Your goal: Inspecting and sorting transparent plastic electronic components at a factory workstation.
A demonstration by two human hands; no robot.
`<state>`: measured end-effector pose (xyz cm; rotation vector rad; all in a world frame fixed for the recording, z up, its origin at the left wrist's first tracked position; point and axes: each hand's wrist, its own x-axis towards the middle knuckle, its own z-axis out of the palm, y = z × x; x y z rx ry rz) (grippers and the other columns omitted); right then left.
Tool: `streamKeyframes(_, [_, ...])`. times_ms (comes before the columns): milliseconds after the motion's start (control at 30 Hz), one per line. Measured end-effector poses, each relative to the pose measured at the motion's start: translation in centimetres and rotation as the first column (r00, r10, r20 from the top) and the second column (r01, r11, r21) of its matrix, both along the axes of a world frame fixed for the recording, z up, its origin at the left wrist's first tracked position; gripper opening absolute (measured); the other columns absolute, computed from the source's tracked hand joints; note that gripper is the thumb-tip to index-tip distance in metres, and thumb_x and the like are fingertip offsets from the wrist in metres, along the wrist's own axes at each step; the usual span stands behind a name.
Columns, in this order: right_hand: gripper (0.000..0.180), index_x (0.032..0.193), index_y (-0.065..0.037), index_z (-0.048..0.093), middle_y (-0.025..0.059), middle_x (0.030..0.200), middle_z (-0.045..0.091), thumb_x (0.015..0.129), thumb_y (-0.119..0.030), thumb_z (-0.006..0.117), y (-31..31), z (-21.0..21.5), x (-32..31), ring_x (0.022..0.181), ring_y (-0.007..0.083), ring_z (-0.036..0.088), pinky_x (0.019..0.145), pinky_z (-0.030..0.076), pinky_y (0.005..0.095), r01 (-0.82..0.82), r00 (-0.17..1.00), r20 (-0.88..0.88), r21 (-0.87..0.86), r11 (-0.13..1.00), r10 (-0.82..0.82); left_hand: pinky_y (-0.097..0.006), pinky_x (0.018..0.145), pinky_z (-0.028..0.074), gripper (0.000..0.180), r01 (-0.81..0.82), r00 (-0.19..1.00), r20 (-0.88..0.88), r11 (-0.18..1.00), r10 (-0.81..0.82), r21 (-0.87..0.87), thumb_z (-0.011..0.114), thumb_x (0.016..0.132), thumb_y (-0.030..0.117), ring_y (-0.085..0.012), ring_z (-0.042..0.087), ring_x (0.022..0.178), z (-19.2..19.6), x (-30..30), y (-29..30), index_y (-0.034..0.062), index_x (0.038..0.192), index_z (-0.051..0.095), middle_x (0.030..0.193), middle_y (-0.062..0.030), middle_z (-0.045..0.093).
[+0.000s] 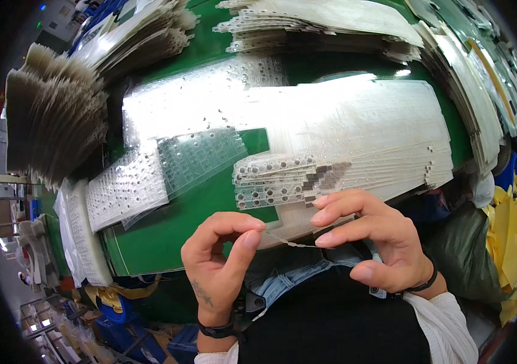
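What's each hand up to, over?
Left hand: pinching thin pale strip. Right hand: open near strip's other end. Pale sheets spread across green table beyond.

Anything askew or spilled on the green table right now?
One thing: a clear perforated sheet lies slanted left of the large stack, overlapping the whiter sheets beside it, out of line with that stack. I see no spill.

A factory workshop by its look: a green counter ringed from ten to two o'clock by tall stacks of pale sheets; around seven, blurred, possibly blue bins
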<state>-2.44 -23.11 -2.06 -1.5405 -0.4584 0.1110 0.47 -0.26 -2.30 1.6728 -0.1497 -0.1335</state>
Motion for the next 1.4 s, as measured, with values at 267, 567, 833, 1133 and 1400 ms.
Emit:
streamKeyframes(267, [0.047,0.116,-0.003,0.06,0.0137,0.12,0.055,0.074,-0.018,0.074,1.5,0.0,0.0,0.119,0.0337,0.045,0.101,0.035,0.041,0.311,0.943,0.234,-0.363,0.879,-0.237,-0.026,0.073,0.043,0.014,0.03,0.988,0.155,0.997,-0.018,-0.078,0.066,0.076,0.01,-0.0164,0.055,0.079,-0.6,-0.6,0.2,0.0006,0.082,0.059,0.093,-0.0139,0.059])
streamKeyframes(567, [0.038,0.108,-0.003,0.06,0.0135,0.118,0.057,0.075,-0.016,0.073,2.1,-0.5,0.5,0.119,0.0344,0.046,0.101,0.034,0.0412,0.355,0.93,0.201,-0.278,0.893,-0.307,-0.028,0.073,0.045,0.012,-0.019,0.992,0.12,0.98,0.043,-0.199,0.068,0.075,0.009,-0.0173,0.056,0.081,0.0,-1.0,0.3,0.0007,0.08,0.061,0.092,-0.0143,0.06])
streamKeyframes(833, [0.018,0.091,-0.006,0.057,0.0151,0.117,0.056,0.078,-0.01,0.069,2.4,-1.2,0.8,0.123,0.0317,0.042,0.103,0.03,0.0416,0.281,0.959,0.032,-0.027,0.959,-0.28,-0.027,0.071,0.045,0.014,0.008,0.993,0.113,0.969,0.021,-0.247,0.067,0.076,0.011,-0.0174,0.057,0.078,0.1,-1.2,0.3,0.0003,0.08,0.06,0.089,-0.0152,0.06])
streamKeyframes(1133, [0.011,0.086,-0.007,0.055,0.0183,0.117,0.055,0.08,-0.01,0.064,2.2,-0.9,0.5,0.126,0.0336,0.039,0.105,0.026,0.0459,0.221,0.975,0.032,-0.051,0.974,-0.22,-0.028,0.073,0.045,0.015,-0.027,0.995,0.087,0.96,0.053,-0.278,0.067,0.076,0.011,-0.0186,0.057,0.079,-0.5,-1.0,0.5,0.0007,0.081,0.058,0.085,-0.0137,0.06])
streamKeyframes(1400, [0.01,0.081,-0.008,0.054,0.0178,0.12,0.054,0.077,-0.008,0.063,2.3,-1.3,0.2,0.127,0.036,0.039,0.104,0.028,0.0476,0.373,0.92,0.251,-0.328,0.868,-0.3,-0.028,0.072,0.044,0.009,-0.076,0.977,0.212,0.981,0.037,0.18,0.066,0.07,0.003,-0.0197,0.058,0.077,-1.1,-0.8,-0.3,0.0028,0.07,0.057,0.083,-0.0125,0.063])
